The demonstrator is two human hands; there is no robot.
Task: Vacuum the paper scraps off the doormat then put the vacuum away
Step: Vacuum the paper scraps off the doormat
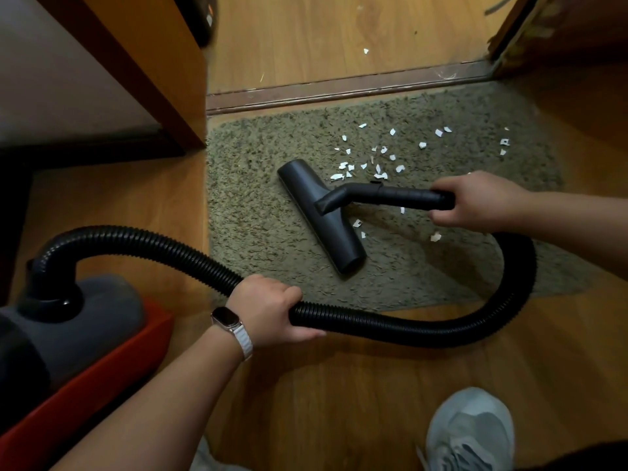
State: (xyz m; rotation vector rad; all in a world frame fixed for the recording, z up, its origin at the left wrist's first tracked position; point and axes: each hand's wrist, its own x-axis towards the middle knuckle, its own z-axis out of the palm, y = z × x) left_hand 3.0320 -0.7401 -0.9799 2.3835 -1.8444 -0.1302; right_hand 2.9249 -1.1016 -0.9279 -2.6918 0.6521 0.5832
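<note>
So, the right hand (475, 198) has its grip curled fully round the rigid black tube (401, 195), and the floor head (323, 215) sits flat on the green doormat (258, 212). Most of the white paper scraps (377, 161) lie just right of the head. The left hand (268, 309), watch (227, 317) on its wrist, has its grip closed round the ribbed hose (373, 322). The vacuum body (85, 321) is at the left, off the mat.

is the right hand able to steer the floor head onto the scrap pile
Likely yes: the right hand grips the wand, the floor head sits on the doormat beside the paper scraps, nothing between.
</note>
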